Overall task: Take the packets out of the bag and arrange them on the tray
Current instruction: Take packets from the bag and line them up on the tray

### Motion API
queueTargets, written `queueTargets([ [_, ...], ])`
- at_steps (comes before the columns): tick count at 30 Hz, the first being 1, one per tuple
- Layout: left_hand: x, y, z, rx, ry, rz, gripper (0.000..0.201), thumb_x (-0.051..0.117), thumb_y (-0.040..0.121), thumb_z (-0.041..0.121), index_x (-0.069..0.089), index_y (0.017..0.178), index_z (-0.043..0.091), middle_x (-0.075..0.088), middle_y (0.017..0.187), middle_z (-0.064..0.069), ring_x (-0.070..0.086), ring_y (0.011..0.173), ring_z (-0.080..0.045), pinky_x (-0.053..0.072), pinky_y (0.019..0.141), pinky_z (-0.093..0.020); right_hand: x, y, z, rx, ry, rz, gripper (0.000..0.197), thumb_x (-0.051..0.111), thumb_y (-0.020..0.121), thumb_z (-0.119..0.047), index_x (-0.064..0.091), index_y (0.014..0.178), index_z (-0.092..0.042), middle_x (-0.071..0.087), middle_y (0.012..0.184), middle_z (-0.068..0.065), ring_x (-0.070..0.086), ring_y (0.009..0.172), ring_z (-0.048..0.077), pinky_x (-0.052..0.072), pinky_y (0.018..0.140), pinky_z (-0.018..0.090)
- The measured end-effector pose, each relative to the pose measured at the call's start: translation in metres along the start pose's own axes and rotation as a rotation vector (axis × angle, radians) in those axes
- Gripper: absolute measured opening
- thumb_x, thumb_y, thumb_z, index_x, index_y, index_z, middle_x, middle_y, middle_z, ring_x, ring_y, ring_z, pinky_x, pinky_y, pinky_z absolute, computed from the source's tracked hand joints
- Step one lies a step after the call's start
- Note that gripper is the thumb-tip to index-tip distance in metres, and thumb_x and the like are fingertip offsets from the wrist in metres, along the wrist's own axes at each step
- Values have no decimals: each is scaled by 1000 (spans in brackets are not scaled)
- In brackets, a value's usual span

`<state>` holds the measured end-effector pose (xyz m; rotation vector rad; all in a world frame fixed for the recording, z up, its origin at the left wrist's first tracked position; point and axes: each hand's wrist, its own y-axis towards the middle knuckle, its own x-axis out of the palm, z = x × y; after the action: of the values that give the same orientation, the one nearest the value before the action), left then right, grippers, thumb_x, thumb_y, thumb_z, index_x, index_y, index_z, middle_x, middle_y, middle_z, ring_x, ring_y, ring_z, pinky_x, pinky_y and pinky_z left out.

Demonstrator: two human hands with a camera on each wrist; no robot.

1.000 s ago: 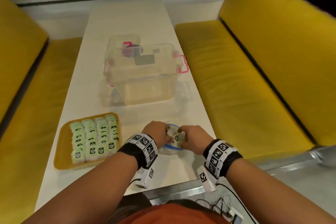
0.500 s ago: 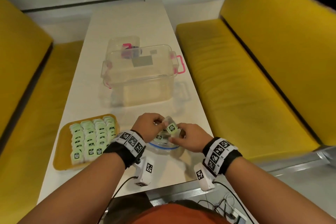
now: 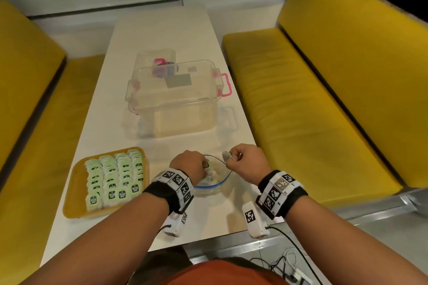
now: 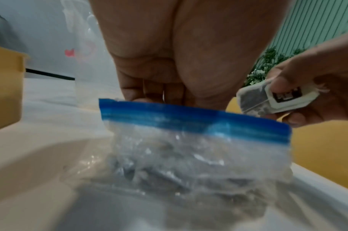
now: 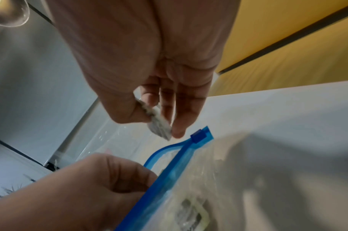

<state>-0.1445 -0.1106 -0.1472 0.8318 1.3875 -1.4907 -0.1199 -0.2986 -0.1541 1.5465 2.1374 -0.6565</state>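
Observation:
A clear zip bag (image 3: 215,180) with a blue closure strip (image 4: 188,118) lies on the white table near its front edge, with several packets inside. My left hand (image 3: 188,164) is at the bag's mouth, its curled fingers gripping the blue rim (image 5: 169,171). My right hand (image 3: 245,162) is just right of the bag and above it, pinching one small white packet (image 3: 225,155) between thumb and fingers (image 5: 177,129); its dark label shows in the left wrist view (image 4: 283,95). The yellow tray (image 3: 74,203) to the left holds several rows of green-labelled packets (image 3: 115,176).
A clear plastic box (image 3: 176,99) with pink latches stands mid-table behind the bag, a smaller clear container (image 3: 155,58) behind it. Yellow benches (image 3: 301,99) flank the table on both sides. The table's front edge (image 3: 208,240) runs just below my wrists.
Half a second ago both hands held the packet above the bag. Now the right hand alone has it and has drawn it right, while the left hand has dropped back to the bag's mouth.

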Motion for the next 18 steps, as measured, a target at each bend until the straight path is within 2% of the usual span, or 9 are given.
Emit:
queueTargets([
  [3,5,4,2,-4,112,-55,17,63,83,35,70,86,21,67,86,-1,64,82,-23,48,67,-30,-3,-2,0,18,67,-24,21,70,74,-18,51,64,-19,69,72,3,67,62,21,57,60,36],
  [5,6,7,3,3,137,-64,20,63,83,38,72,87,21,68,86,-1,63,80,-23,48,67,-30,-4,-3,1,6,38,-15,17,70,76,-13,55,71,-18,67,69,-1,64,63,16,55,59,35],
  [8,5,8,3,8,153,-59,21,57,88,34,73,92,22,70,88,-2,65,81,-25,49,67,-30,-5,-4,1,-14,58,1,15,69,81,-14,57,75,-20,64,68,-7,57,61,9,48,57,27],
  [10,1,6,1,13,106,-37,24,55,89,37,72,89,20,69,85,-2,64,78,-24,49,66,-29,-5,-3,0,-1,65,10,16,68,84,-19,55,74,-21,63,70,-2,55,62,14,49,59,32],
  [13,-12,-2,-6,48,-74,53,31,56,89,48,69,82,21,69,79,2,63,77,-20,50,69,-29,-5,-1,-2,24,96,27,18,58,85,-24,53,77,-9,64,73,9,57,65,22,51,64,40],
  [16,-27,-15,-9,109,-323,213,25,64,84,50,69,81,27,68,77,12,60,72,-6,48,68,-25,-1,0,-7,51,248,-60,13,45,88,-13,37,78,-15,69,75,6,64,66,25,53,65,44],
  [18,-35,-25,-6,144,-409,318,21,65,83,50,68,78,30,66,74,17,56,65,-1,44,63,-21,3,1,-14,59,258,-90,17,38,90,-8,31,81,-20,59,70,7,51,59,23,44,58,42],
])
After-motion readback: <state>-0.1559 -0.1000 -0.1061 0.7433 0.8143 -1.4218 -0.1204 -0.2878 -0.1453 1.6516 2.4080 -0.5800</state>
